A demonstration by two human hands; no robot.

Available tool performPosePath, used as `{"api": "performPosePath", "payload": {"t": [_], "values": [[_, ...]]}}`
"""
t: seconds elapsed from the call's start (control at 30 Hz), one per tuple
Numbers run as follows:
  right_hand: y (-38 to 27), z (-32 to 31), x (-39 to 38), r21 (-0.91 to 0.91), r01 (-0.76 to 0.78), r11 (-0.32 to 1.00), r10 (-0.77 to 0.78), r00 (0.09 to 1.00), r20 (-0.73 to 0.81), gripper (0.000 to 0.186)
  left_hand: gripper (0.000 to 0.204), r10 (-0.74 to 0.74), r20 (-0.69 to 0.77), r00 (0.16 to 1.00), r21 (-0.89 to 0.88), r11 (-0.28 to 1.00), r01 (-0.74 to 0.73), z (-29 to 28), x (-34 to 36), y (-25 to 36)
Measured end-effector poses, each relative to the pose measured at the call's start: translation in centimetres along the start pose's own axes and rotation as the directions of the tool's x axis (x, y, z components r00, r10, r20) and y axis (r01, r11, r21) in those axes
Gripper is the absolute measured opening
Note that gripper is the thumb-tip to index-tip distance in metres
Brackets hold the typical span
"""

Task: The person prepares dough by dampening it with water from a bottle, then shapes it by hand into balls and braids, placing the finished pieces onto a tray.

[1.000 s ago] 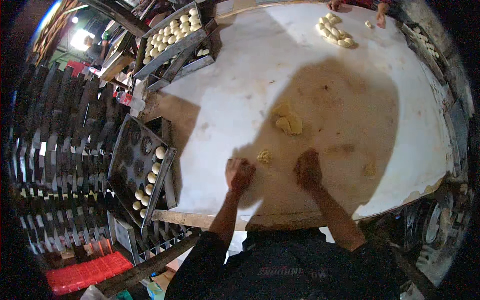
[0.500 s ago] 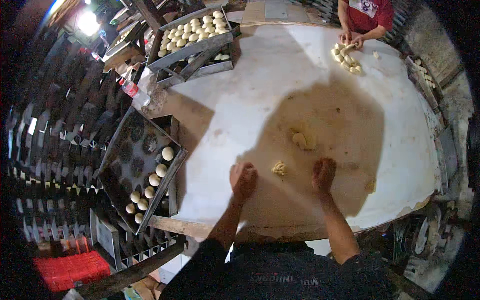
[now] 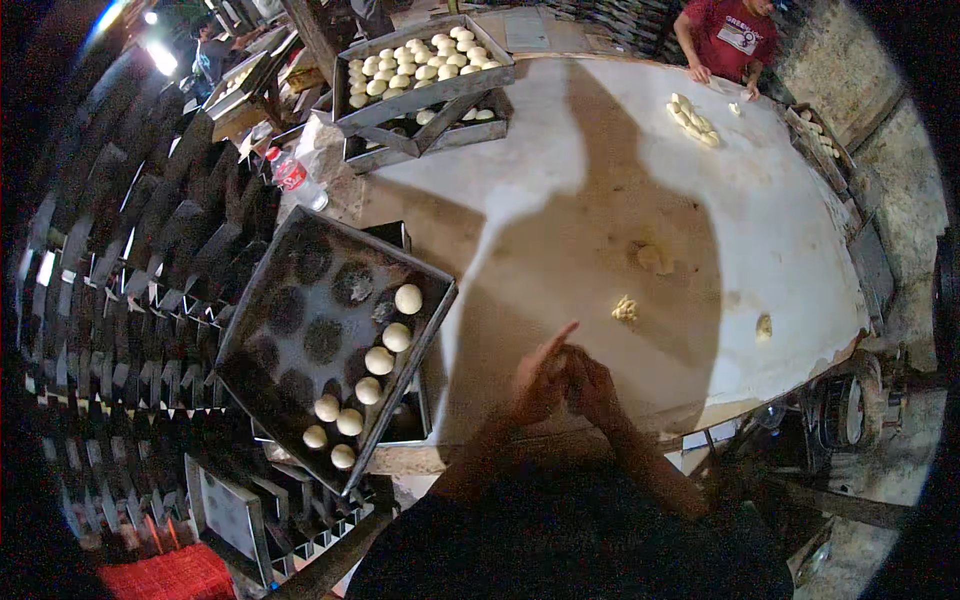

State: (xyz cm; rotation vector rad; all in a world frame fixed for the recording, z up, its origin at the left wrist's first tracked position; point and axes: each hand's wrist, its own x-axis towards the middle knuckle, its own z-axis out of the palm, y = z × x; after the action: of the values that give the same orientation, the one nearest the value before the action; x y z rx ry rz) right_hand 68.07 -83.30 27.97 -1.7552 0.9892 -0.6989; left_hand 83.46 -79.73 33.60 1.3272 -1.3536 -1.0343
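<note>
My left hand (image 3: 541, 382) is over the near part of the table, its index finger stretched out and the others partly hidden. Against its inner side rests my right hand (image 3: 592, 384), fingers curled in; whether anything is between the two hands cannot be made out. Just beyond them a small heap of yellow dough strips (image 3: 625, 309) lies on the tabletop (image 3: 540, 270). Farther off is a flat pale yellow patch (image 3: 653, 258), dim in my shadow. Another dough scrap (image 3: 764, 327) lies to the right.
On the left a dark baking tray (image 3: 330, 340) holds several round dough balls (image 3: 397, 337). Stacked trays (image 3: 430, 98) full of dough balls stand at the far left, near a plastic bottle (image 3: 297, 180). Across the table a person in a red shirt (image 3: 728, 40) stands behind dough pieces (image 3: 692, 120).
My hands, closed and apart on the table before, have come together close to me. The view has shifted, so the table's contents sit farther right. The other person's hands have left the dough pieces.
</note>
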Motion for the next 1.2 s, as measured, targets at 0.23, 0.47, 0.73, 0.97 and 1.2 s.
{"api": "performPosePath", "payload": {"t": [0.23,0.47,0.73,0.97,1.2], "values": [[-5.9,-3.3,0.6,-0.353,0.317,0.880,-0.288,0.948,0.134,0.024,0.024,-0.087,0.148,0.985,0.322,0.946,0.035,0.5,-2.5,-2.0],[3.3,-9.3,5.4,-0.501,0.185,0.845,-0.321,0.926,-0.199,0.016,0.016,-0.173,0.537,0.826,-0.364,0.835,0.412,1.7,-1.8,2.7],[7.9,-14.7,6.9,-0.401,0.212,0.891,-0.209,0.977,0.052,0.020,0.034,-0.240,-0.088,0.967,0.820,0.534,0.207,8.5,-5.6,-10.5],[15.9,-26.3,1.3,-0.121,-0.192,0.974,0.222,0.909,0.351,0.015,0.033,0.106,-0.248,0.963,0.895,0.405,0.186,1.2,-8.1,-15.5],[15.4,-18.6,4.8,-0.471,0.352,0.809,-0.385,0.922,0.027,0.027,0.034,-0.102,-0.641,0.761,0.268,0.899,0.346,11.5,4.1,-13.3]]}}
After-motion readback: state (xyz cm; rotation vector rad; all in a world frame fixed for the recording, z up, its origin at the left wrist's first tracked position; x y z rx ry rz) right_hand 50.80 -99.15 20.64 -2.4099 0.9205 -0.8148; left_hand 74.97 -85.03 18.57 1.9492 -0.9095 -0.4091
